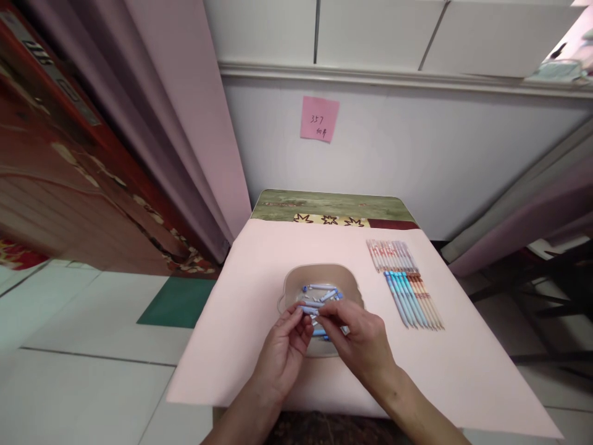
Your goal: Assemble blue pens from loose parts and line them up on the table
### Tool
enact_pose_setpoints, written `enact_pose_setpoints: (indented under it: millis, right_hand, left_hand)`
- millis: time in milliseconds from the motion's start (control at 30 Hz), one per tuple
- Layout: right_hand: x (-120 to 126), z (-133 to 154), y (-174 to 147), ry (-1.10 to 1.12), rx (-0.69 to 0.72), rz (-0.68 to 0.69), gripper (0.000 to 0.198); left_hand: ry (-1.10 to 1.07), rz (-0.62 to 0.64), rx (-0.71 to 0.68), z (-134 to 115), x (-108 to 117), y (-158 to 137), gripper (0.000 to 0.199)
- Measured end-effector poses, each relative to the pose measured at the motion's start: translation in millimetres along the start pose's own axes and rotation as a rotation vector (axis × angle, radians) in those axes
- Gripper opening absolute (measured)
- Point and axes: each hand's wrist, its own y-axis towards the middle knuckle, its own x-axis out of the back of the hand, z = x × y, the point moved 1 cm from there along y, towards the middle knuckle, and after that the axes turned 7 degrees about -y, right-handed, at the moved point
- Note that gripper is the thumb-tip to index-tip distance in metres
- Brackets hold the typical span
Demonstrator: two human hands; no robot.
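Observation:
In the head view, a short lavender-blue pen barrel (309,310) lies across between my two hands. My left hand (285,346) pinches its left end between thumb and fingers. Closed around the right end are the fingertips of my right hand (359,334). Both hands are above a beige plastic basin (319,270). Inside the basin lie several loose pen parts, among them pale blue barrels (323,287) and small darker blue pieces (304,288). My fingers hide part of the basin's contents and the ends of the barrel.
Right of the basin, pens lie in two neat rows: clear, red-marked pens (391,254) behind, blue and brown-topped pens (407,300) in front. A pink sheet (245,334) covers the table. Behind is a white wall with a pink note (319,118); a curtain (185,123) hangs left.

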Motion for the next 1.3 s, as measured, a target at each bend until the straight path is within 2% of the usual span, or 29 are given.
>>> enact_pose_setpoints:
  millis: [233,433,633,933,1067,1167,1300]
  right_hand:
    - [4.3,-0.5,-1.2,-0.079,0.069,-0.023,0.011]
    - [6.5,4.8,-4.9,-0.231,0.12,-0.004,0.015]
    - [1.6,2.0,-5.6,-0.157,0.09,-0.019,0.013]
    - [-0.1,0.9,-6.1,-0.13,0.164,-0.063,0.016]
    - [3.1,0.4,-5.8,-0.107,0.135,-0.069,0.023]
    - [10.5,-2.6,-6.2,-0.097,0.108,-0.101,0.021]
    - [19.6,-16.5,-6.8,-0.096,-0.018,-0.12,0.016]
  left_hand:
    - [-0.018,0.002,0.083,1.1,0.3,-0.4,0.009]
    - [0.043,0.015,-0.011,0.4,0.1,-2.3,0.013]
    - [0.012,0.033,0.058,3.2,-0.4,-4.8,0.013]
    - [-0.051,0.01,0.129,4.3,2.8,-2.7,0.009]
    - [-0.055,-0.003,0.159,3.9,0.9,-3.1,0.009]
    - [-0.072,-0.027,0.182,-0.5,-0.1,-3.2,0.008]
    - [-0.114,-0.009,0.145,-15.9,-1.4,-1.4,0.015]
